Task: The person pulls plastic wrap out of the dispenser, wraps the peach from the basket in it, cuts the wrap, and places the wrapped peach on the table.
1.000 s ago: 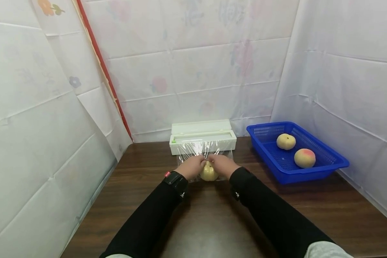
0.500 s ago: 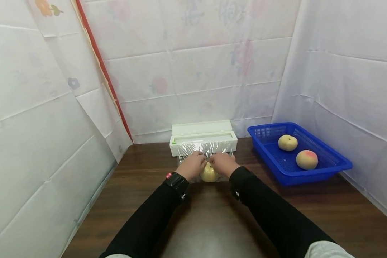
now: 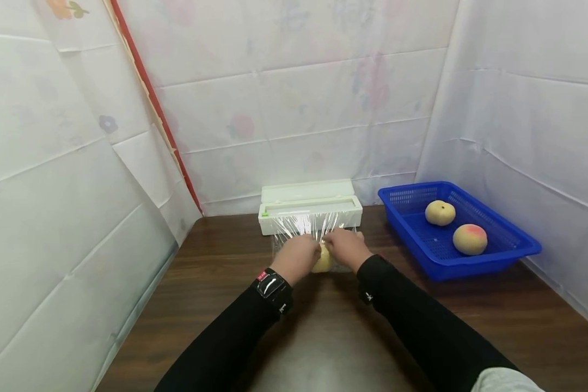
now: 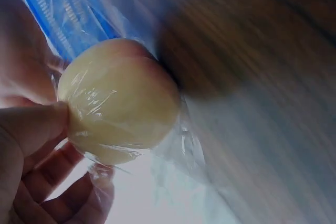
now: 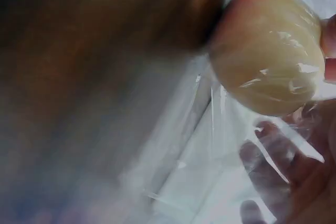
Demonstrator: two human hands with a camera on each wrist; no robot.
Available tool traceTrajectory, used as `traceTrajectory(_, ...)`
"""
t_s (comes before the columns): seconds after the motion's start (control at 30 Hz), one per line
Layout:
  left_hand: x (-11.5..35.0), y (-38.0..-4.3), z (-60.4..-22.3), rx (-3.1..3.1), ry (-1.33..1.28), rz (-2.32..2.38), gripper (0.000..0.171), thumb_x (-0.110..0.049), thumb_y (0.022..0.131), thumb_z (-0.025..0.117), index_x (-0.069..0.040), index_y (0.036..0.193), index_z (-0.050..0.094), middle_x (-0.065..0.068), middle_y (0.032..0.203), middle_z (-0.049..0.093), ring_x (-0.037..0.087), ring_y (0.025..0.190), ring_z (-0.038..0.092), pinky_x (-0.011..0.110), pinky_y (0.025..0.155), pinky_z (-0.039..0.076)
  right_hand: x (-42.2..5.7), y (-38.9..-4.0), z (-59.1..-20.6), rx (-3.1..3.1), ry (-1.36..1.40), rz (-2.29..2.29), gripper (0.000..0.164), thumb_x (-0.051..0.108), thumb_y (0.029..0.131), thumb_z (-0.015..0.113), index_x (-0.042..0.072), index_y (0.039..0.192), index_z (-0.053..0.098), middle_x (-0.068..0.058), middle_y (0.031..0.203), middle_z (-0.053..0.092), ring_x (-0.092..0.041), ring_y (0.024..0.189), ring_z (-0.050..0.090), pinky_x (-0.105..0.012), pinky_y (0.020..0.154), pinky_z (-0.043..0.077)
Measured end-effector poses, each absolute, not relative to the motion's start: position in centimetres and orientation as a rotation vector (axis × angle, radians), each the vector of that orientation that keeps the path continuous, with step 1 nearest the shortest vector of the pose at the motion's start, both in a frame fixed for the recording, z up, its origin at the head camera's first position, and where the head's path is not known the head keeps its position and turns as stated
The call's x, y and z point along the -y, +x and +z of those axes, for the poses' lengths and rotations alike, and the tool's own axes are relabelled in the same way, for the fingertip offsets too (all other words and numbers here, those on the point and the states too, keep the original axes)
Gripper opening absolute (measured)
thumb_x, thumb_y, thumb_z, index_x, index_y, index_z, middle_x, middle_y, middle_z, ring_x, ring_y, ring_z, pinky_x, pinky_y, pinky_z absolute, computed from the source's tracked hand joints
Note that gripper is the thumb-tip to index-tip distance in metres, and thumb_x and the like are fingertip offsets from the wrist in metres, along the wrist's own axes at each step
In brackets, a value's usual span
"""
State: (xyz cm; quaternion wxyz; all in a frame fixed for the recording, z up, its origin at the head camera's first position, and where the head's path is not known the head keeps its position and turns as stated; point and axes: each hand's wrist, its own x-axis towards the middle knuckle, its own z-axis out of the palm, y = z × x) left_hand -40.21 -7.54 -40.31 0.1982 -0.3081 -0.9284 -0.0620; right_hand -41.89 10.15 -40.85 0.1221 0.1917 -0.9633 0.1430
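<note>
A pale yellow peach (image 3: 324, 262) with a pink blush sits under clear cling film (image 3: 294, 224), which stretches from a white dispenser box (image 3: 310, 216) to the front of it. My left hand (image 3: 298, 257) is at the peach's left side; in the left wrist view its thumb (image 4: 37, 124) and fingers pinch the film at the peach. My right hand (image 3: 347, 248) is at the other side, gathering film over the top. In the right wrist view its curled fingers (image 5: 273, 166) show through the film beside the wrapped peach (image 5: 268, 51). The fingertips are partly hidden in the head view.
To the right stands a blue plastic basket (image 3: 411, 239) holding two more peaches, one yellowish (image 3: 440, 213) and one pink-topped (image 3: 470, 239). The dispenser's lid (image 3: 307, 191) stands raised against the white sheeted wall (image 3: 313, 109). Under everything is a dark wooden table (image 3: 225, 256).
Both hands have shifted slightly right. The left hand has turned inward over the peach's left side, covering more of it in the head view. The film remains joined to the box.
</note>
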Motion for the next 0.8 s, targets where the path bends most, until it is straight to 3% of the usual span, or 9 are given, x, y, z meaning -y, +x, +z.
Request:
traceTrajectory(0.07,7.7,-40.7,-40.4,2.628,-0.824,-0.188,0.016,-0.016,0.098,0.072,-0.014,0.085,0.081,-0.001,0.085,0.072,0.016,0.076,0.068,0.033,0.072,0.059,-10.4,-41.3,-41.3,2.739,0.518,0.426,0.018,0.020,0.107,0.061,0.018,0.110,0.079,-0.008,0.104,0.073,-0.028,0.097,0.068,-0.050,0.079,0.043)
traceTrajectory(0.2,8.1,-41.7,-40.4,2.665,-0.795,-0.228,0.012,-0.015,0.096,0.073,-0.016,0.098,0.085,0.000,0.094,0.079,0.018,0.087,0.074,0.037,0.080,0.062,-10.3,-39.9,-41.9,2.616,0.501,0.404,0.028,0.025,0.105,0.066,0.018,0.131,0.074,-0.009,0.122,0.072,-0.032,0.115,0.069,-0.059,0.090,0.049)
traceTrajectory(0.5,8.7,-43.1,-39.9,2.751,-0.798,-0.347,0.018,-0.019,0.103,0.068,-0.017,0.110,0.085,0.001,0.110,0.081,0.021,0.105,0.075,0.039,0.094,0.061,-8.6,-38.9,-42.4,2.563,0.587,0.215,0.026,0.033,0.093,0.079,0.022,0.117,0.077,0.000,0.105,0.067,-0.026,0.096,0.065,-0.056,0.088,0.048)
traceTrajectory(0.8,9.5,-44.7,-39.7,2.862,-0.768,-0.553,0.023,-0.026,0.106,0.066,-0.016,0.120,0.081,0.005,0.123,0.078,0.025,0.120,0.071,0.043,0.107,0.055,-7.8,-40.2,-41.7,2.635,0.533,0.240,0.036,0.024,0.089,0.083,0.025,0.124,0.075,0.000,0.108,0.069,-0.026,0.104,0.068,-0.058,0.095,0.045)
